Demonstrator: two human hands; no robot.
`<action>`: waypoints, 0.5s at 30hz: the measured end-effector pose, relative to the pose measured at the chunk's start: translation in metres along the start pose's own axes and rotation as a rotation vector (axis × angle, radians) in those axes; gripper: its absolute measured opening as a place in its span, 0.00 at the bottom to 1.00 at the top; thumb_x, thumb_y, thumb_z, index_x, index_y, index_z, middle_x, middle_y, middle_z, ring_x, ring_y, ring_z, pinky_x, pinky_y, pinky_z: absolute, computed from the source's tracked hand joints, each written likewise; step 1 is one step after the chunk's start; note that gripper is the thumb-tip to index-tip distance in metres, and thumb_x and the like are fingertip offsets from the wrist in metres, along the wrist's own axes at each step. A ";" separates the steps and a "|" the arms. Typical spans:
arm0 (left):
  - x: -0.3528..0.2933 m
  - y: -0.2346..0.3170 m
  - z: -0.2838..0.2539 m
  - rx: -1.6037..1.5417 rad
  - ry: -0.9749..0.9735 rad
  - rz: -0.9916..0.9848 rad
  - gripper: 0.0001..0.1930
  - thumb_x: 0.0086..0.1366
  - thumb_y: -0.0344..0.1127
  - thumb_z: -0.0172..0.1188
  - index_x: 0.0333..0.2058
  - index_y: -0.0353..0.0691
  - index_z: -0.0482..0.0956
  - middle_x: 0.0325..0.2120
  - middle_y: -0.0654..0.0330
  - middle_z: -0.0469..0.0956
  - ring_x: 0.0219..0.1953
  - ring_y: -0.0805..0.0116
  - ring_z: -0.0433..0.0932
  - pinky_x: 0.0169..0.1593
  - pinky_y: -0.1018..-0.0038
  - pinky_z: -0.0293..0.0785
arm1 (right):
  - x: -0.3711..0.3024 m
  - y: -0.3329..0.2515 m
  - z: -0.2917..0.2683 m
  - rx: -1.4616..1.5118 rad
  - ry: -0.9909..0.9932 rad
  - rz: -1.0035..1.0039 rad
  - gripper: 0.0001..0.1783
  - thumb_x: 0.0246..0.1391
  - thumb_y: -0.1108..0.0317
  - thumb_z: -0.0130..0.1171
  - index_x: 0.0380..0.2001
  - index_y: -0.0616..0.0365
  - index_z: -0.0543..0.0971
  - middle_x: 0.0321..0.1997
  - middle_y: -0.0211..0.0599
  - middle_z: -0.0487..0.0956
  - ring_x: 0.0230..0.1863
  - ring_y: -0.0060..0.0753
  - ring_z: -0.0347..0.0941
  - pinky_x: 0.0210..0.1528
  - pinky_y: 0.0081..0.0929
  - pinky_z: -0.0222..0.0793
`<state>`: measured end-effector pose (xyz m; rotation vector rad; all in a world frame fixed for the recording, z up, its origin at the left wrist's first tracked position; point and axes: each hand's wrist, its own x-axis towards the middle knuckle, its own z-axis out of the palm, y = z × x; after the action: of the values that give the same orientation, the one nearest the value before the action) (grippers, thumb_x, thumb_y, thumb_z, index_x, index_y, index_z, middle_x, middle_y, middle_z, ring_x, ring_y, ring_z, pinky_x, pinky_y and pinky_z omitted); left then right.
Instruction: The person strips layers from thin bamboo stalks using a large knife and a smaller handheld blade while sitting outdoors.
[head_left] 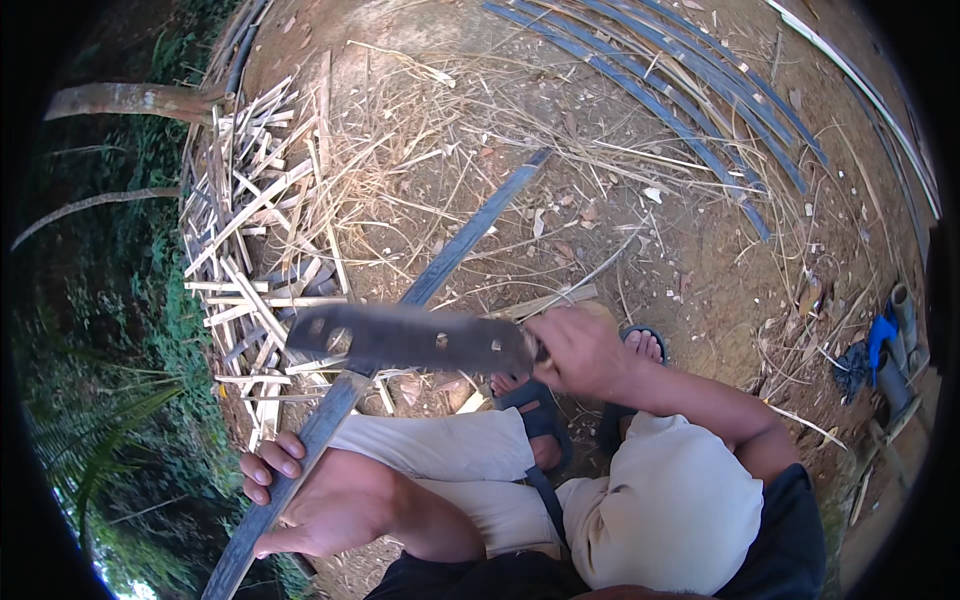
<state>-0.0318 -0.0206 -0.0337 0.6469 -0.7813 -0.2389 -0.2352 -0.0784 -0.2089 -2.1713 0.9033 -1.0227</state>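
toward our left, pale split sticks [270, 212] lie heaped, perhaps to leave our footing free. beside them, our left hand [340, 500] grasps a dark slat [320, 425], fingers curled over one edge and thumb toward the other, probably to steady it. this slat slants up and away from us, grey-black and streaked, with a pale split edge; we cannot tell whether the length beyond the broad, holed knife [390, 342] is the same piece. blurred, that knife hangs across it; our right hand [580, 350] is clenched on its handle end, seemingly for control. further right, long dark strips [655, 116] lie alongside one another, likely laid together.
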 end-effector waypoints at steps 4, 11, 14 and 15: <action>-0.012 0.010 0.004 -0.153 -0.155 -0.172 0.32 0.70 0.66 0.39 0.38 0.37 0.71 0.38 0.55 0.75 0.41 0.60 0.73 0.49 0.60 0.71 | 0.004 -0.021 -0.005 0.075 0.013 -0.248 0.27 0.43 0.58 0.66 0.44 0.63 0.72 0.33 0.39 0.73 0.31 0.39 0.76 0.32 0.33 0.72; -0.009 0.012 -0.011 -0.056 -0.296 -0.045 0.31 0.69 0.65 0.41 0.41 0.37 0.71 0.31 0.56 0.72 0.34 0.63 0.73 0.46 0.61 0.70 | -0.001 -0.013 -0.007 0.123 -0.016 0.005 0.24 0.39 0.67 0.66 0.43 0.61 0.74 0.32 0.46 0.78 0.32 0.46 0.79 0.32 0.38 0.74; -0.013 0.009 -0.004 0.028 -0.256 -0.005 0.32 0.68 0.65 0.42 0.36 0.37 0.76 0.23 0.64 0.61 0.26 0.69 0.63 0.42 0.68 0.66 | -0.013 0.024 0.000 0.107 -0.030 0.414 0.19 0.46 0.66 0.64 0.41 0.61 0.72 0.29 0.48 0.78 0.30 0.51 0.79 0.32 0.42 0.74; -0.014 0.009 -0.002 0.025 -0.248 -0.008 0.32 0.68 0.65 0.43 0.35 0.37 0.76 0.23 0.64 0.62 0.26 0.69 0.63 0.42 0.68 0.66 | -0.018 0.048 0.003 0.019 -0.010 0.482 0.19 0.48 0.64 0.63 0.40 0.60 0.71 0.28 0.48 0.79 0.30 0.51 0.79 0.32 0.43 0.74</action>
<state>-0.0404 -0.0070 -0.0372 0.6511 -1.0208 -0.3209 -0.2573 -0.0931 -0.2524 -1.8073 1.3210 -0.7740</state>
